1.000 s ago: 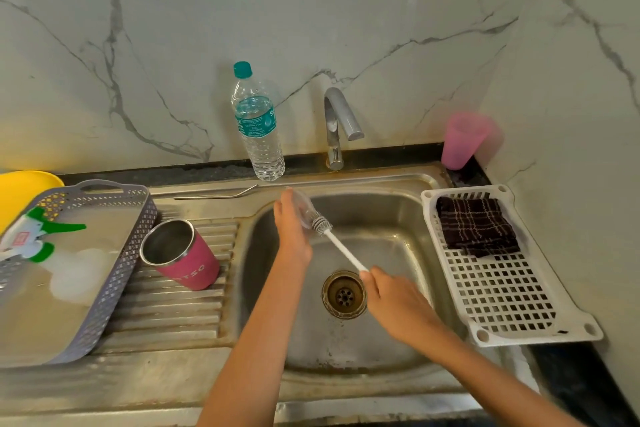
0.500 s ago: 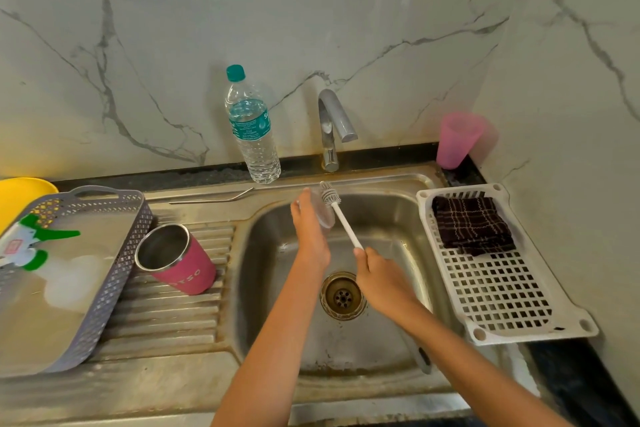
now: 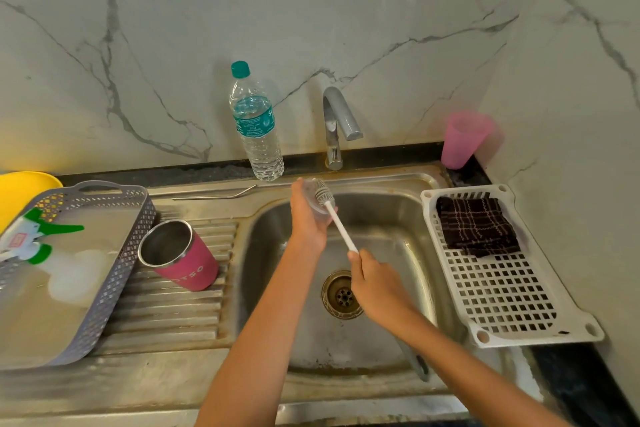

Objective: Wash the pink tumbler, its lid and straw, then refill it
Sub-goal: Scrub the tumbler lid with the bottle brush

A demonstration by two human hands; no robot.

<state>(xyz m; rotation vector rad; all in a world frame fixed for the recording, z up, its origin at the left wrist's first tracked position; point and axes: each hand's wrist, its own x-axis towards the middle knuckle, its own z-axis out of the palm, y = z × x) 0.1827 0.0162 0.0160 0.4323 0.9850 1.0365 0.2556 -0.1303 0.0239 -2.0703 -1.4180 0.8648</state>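
My left hand [image 3: 306, 217] holds the clear lid [image 3: 316, 199] upright over the back of the sink basin [image 3: 388, 218]. My right hand [image 3: 375, 282] grips the white handle of a bottle brush [image 3: 334, 215], whose bristle head lies against the lid's face. The pink tumbler [image 3: 180, 255] with a steel inside stands open on the ribbed drainboard, left of the basin. The metal straw [image 3: 216, 196] lies on the sink rim behind the tumbler.
A water bottle [image 3: 256, 123] and the tap [image 3: 337, 125] stand at the back wall. A grey basket [image 3: 114, 274] holds a spray bottle [image 3: 31, 241] on the left. A white rack [image 3: 512, 295] with a dark cloth [image 3: 476, 225] sits on the right, a pink cup [image 3: 462, 139] behind it.
Both hands have moved toward the back of the basin, nearer the tap. The brush head has shifted up along the lid.
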